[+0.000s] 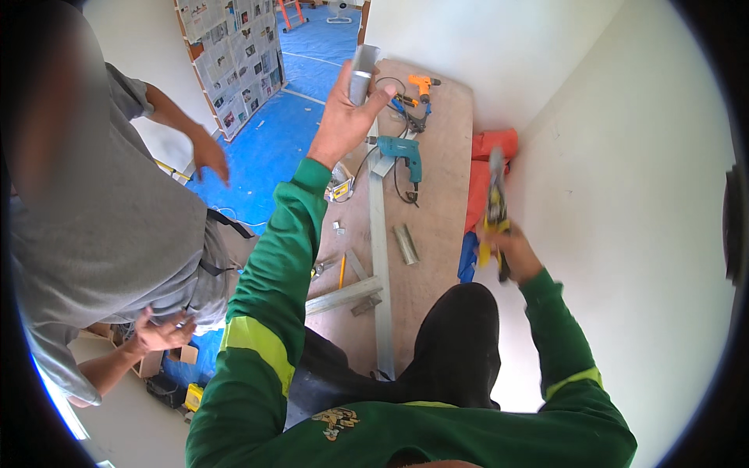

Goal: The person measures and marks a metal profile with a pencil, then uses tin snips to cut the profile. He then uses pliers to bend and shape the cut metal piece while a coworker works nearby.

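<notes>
My left hand [343, 117] is raised above the brown board, its fingers and thumb wrapped round a short grey metal channel piece [364, 70] that points upward. Off to the right, beside the white wall, my right hand [515, 248] grips a pair of tin snips [497, 199] with yellow and black handles. Motion blurs the snips, so whether the blades are apart does not show. The snips and the channel piece are well apart. Between my arms, another short channel piece [406, 244] lies on the board, to the right of a long metal stud [378, 234].
On the brown board [449, 117] lie a teal corded drill [402, 152], an orange drill [423, 84], an orange pencil [342, 271] and metal offcuts. A person in a grey shirt [117, 203] stands close at left. Red fabric [484, 156] lies by the right wall.
</notes>
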`<state>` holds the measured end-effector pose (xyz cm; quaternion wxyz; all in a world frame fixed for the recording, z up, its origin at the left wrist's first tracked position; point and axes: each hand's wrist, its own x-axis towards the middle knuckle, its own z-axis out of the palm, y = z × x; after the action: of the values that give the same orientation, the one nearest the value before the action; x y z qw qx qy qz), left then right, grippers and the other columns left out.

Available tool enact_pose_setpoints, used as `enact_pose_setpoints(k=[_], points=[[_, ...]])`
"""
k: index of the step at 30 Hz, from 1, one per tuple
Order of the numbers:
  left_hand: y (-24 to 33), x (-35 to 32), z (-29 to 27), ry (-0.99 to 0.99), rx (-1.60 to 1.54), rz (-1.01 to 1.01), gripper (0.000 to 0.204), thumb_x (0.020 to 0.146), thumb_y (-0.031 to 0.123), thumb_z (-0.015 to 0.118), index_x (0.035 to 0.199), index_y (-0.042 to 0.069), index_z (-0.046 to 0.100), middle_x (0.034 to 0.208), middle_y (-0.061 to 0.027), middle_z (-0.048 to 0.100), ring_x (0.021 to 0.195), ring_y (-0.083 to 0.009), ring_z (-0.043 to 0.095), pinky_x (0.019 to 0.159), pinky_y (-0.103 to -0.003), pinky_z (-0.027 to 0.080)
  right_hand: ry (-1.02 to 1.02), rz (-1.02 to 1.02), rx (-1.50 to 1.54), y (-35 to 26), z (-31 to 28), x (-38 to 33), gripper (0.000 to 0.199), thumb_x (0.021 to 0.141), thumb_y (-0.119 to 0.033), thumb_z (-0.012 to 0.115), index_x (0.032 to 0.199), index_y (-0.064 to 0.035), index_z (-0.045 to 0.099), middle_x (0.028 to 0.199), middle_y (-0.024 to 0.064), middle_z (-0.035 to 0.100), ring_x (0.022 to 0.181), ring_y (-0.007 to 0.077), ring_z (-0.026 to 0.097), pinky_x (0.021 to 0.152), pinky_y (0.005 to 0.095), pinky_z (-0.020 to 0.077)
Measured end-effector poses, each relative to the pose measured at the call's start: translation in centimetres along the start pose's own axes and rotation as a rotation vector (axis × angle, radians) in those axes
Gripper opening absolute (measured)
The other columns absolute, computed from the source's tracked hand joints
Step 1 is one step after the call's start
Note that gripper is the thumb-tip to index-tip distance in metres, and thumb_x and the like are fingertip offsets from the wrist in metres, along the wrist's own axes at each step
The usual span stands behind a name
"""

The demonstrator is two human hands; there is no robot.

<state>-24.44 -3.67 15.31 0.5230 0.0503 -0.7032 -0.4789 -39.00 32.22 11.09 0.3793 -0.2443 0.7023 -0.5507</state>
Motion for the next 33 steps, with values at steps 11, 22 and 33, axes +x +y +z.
enact_pose_setpoints(k=[11, 22, 33], points=[[-1.6, 1.6, -1.5, 0.008, -0.694, -0.420, 0.041, 0.106, 0.041, 0.066, 0.124, 0.005, 0.061, 0.083, -0.0028, 0.062, 0.080, -0.0202, 0.071, 0.085, -0.044, 0.063, 0.206, -0.296, 0.304, -6.1, 12.3, 13.2, 0.020, 0.095, -0.023, 0.079, 0.104, -0.0120, 0.064, 0.086, -0.0032, 0.058, 0.070, 0.0089, 0.056, 0.060, 0.0311, 0.0516], [-2.2, 1.2, -0.2, -0.076, -0.676, -0.492, 0.056, 0.109, 0.051, 0.059, 0.135, 0.002, 0.055, 0.087, -0.0035, 0.061, 0.084, -0.0237, 0.075, 0.085, -0.043, 0.063, -0.058, -0.222, -0.241, -4.6, 13.8, 13.7, 0.038, 0.088, -0.023, 0.082, 0.113, -0.0003, 0.064, 0.093, 0.0094, 0.067, 0.081, 0.0195, 0.064, 0.073, 0.0347, 0.0517], [-4.3, 0.8, 0.4, -0.255, -0.651, -0.374, 0.074, 0.103, 0.056, 0.065, 0.155, 0.007, 0.045, 0.137, -0.0126, 0.065, 0.135, -0.0328, 0.060, 0.114, -0.050, 0.049, 0.202, -0.345, -0.234, -3.8, 11.7, 17.1, 0.052, 0.089, -0.023, 0.080, 0.129, 0.0050, 0.062, 0.113, 0.0215, 0.073, 0.105, 0.0344, 0.071, 0.092, 0.0427, 0.0537]])
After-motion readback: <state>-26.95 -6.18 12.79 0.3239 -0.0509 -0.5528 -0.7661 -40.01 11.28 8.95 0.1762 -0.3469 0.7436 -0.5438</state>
